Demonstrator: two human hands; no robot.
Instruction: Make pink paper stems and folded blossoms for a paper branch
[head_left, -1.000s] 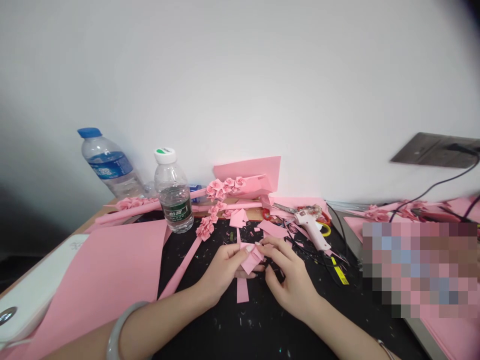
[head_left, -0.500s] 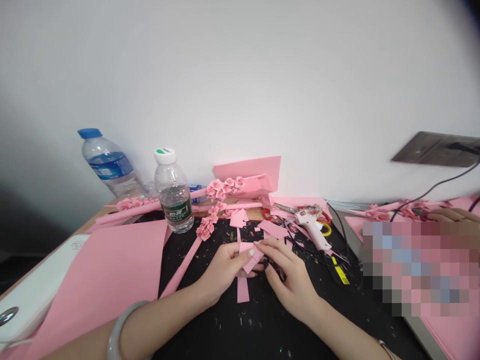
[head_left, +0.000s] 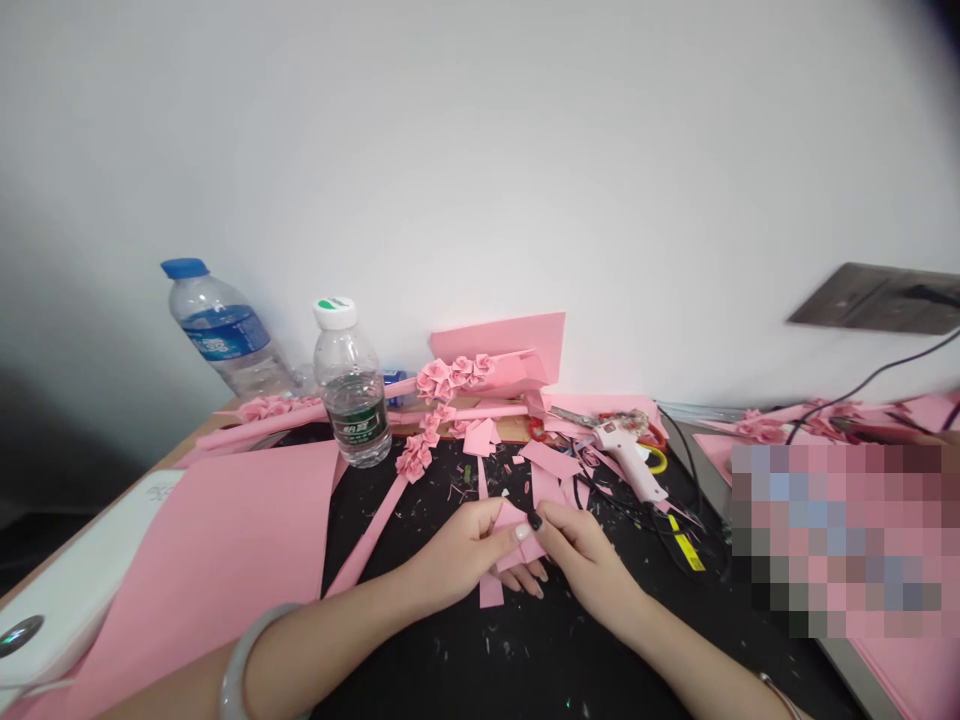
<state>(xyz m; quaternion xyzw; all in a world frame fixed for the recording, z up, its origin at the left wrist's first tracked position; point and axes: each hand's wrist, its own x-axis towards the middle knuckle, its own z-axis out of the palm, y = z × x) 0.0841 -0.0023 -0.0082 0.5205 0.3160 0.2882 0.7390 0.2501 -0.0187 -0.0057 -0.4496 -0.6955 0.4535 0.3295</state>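
Both my hands meet over the black mat (head_left: 420, 620), pinching a small folded piece of pink paper (head_left: 516, 530) between them. My left hand (head_left: 461, 555) holds its left side with thumb and fingers, and my right hand (head_left: 581, 565) grips it from the right with dark-painted nails. Below them, a narrow pink paper strip (head_left: 491, 590) runs out from under the fold. Part of the fold is hidden by my fingers. A bangle circles my left wrist.
Pink paper roses (head_left: 450, 380) and strips lie at the back, near two water bottles (head_left: 351, 385). A pink-white glue gun (head_left: 630, 465) and scissors (head_left: 574, 417) sit right of centre. A large pink sheet (head_left: 202, 560) lies left; paper scraps litter the mat.
My hands and the folded paper have shifted slightly right, and the fold has turned in my fingers. A hand at the far right in the earlier frame no longer shows.
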